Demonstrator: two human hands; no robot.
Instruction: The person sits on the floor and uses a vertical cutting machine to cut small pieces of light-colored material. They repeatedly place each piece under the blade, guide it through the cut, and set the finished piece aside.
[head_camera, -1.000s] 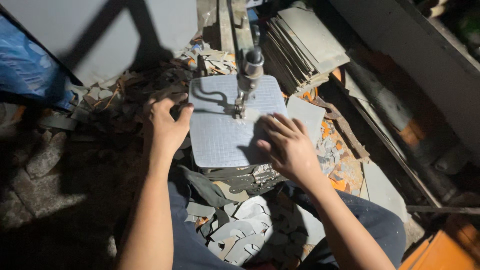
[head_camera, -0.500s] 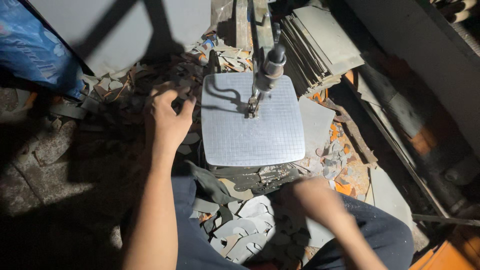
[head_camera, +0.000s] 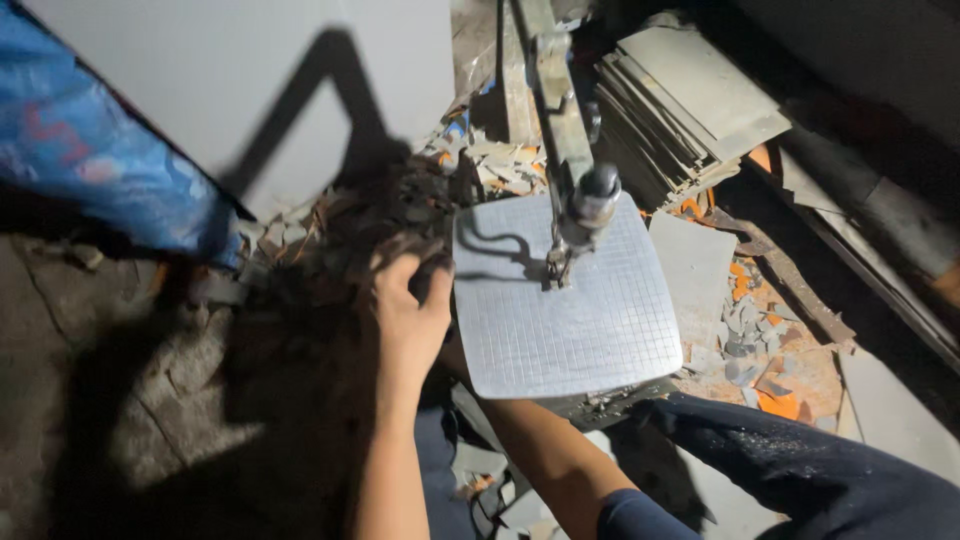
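So the plate (head_camera: 570, 310) sits dead centre, with the saw arm (head_camera: 560, 110) coming in from behind and its head (head_camera: 590, 205) standing over the plate's back half. Left hand (head_camera: 405, 315) is just left of the plate, fingers (head_camera: 400, 270) on the scrap pile (head_camera: 340, 230) there. Stacked sheets (head_camera: 690, 100) lie behind and to the right – one loose sheet (head_camera: 695, 265) right beside the plate's right edge. Offcuts (head_camera: 760, 350) are scattered further right on the floor. The right forearm (head_camera: 545, 460) runs under the plate's front edge – hand hidden.
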